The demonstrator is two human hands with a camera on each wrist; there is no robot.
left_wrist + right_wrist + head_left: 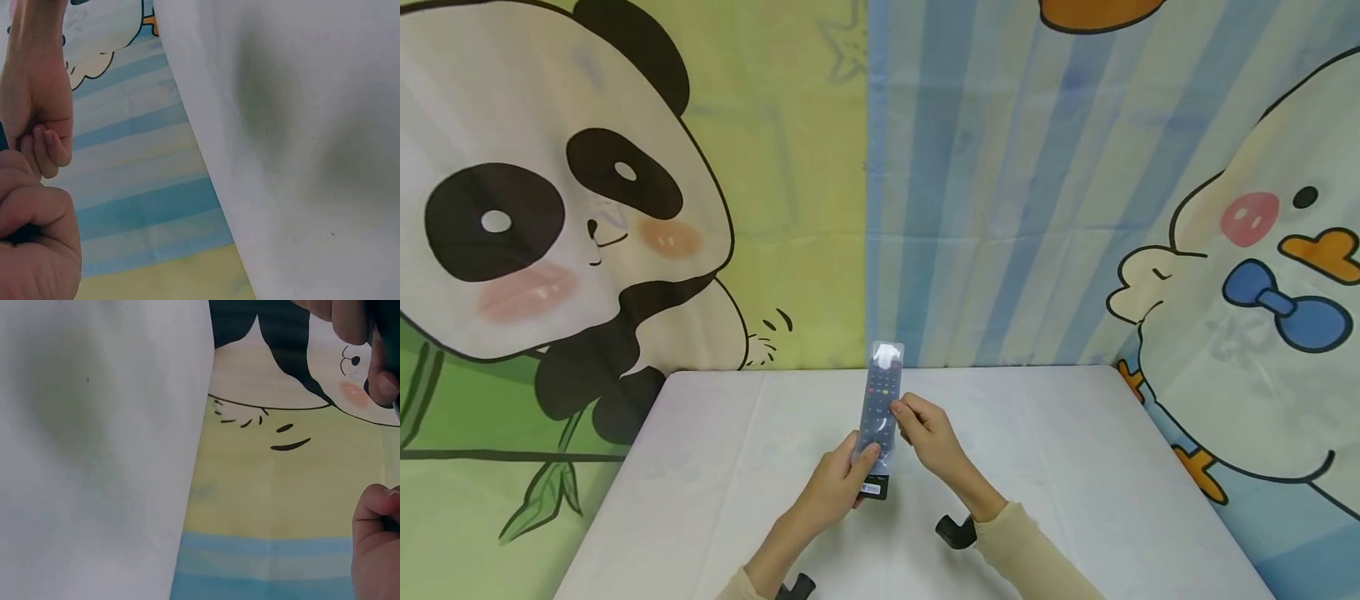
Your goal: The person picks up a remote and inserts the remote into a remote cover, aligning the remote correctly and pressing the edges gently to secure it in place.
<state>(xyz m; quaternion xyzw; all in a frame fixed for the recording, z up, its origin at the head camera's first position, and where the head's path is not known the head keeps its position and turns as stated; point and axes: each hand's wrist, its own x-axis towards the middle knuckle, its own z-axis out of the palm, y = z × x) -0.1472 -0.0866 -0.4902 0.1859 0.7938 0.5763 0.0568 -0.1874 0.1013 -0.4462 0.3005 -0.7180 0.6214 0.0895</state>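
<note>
A remote control (880, 408) in a clear, shiny plastic sleeve is held up above the white table. Its black lower end with a white label sticks out below the plastic. My left hand (831, 487) grips the lower part, thumb across the front. On the right edge, about mid-length, the thumb and fingers of my right hand (934, 437) pinch the sleeved remote. The left wrist view has curled left fingers (40, 244) at lower left. In the right wrist view, the right hand (378, 556) is partly cut off, and only a dark sliver of the remote shows.
A white-covered table (1060, 467) lies beneath both hands. Behind it hang cloths printed with a panda (647, 208) and a white bird (1240, 358). Black wrist-mounted parts (955, 532) show near both forearms.
</note>
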